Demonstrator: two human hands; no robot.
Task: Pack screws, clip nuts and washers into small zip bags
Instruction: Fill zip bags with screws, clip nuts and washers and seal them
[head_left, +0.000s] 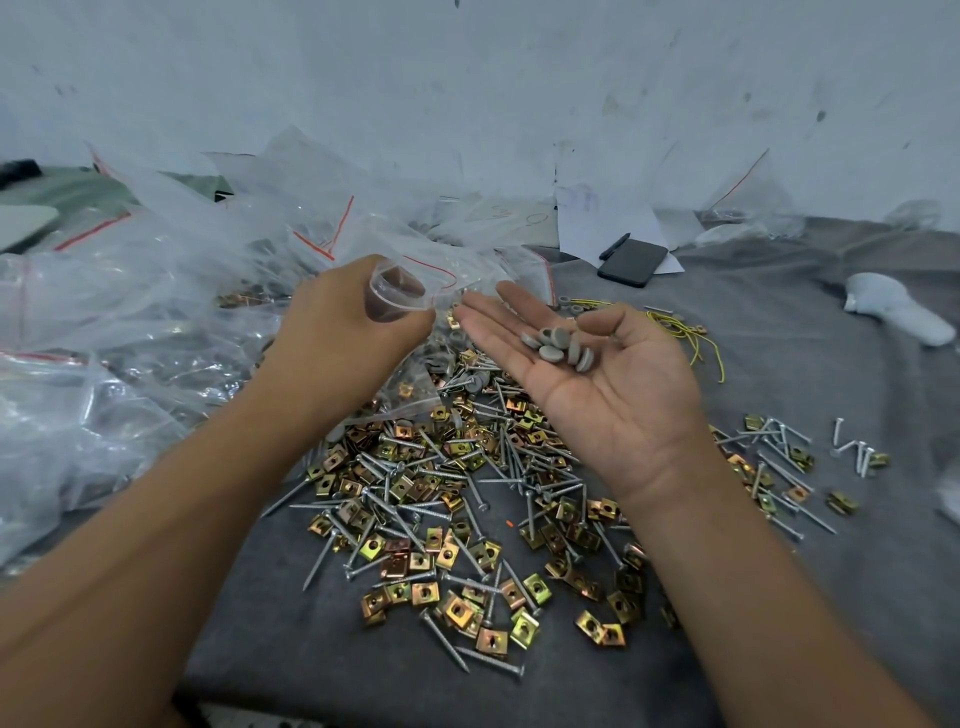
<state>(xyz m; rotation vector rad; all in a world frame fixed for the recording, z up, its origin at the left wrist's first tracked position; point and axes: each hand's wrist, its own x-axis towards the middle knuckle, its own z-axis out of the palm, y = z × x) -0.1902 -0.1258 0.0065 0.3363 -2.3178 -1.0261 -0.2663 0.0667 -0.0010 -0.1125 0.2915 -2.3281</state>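
Observation:
My left hand (343, 317) grips a small clear zip bag (400, 291) with a red seal line, its mouth held open toward the right. My right hand (587, 374) lies palm up beside it, fingers straight, with several grey round washers (558, 348) resting on the fingers; its thumb curls a little over them. The fingertips sit just right of the bag's mouth. Below both hands a heap of gold clip nuts (457, 551) and silver screws (395, 504) is spread over the grey cloth (779, 597).
A big pile of clear zip bags (119, 322) fills the left side. A black phone (632, 262) and pen lie on white paper at the back. Yellow wire (698, 338), a white object (893, 312) and more loose screws (852, 452) lie at the right.

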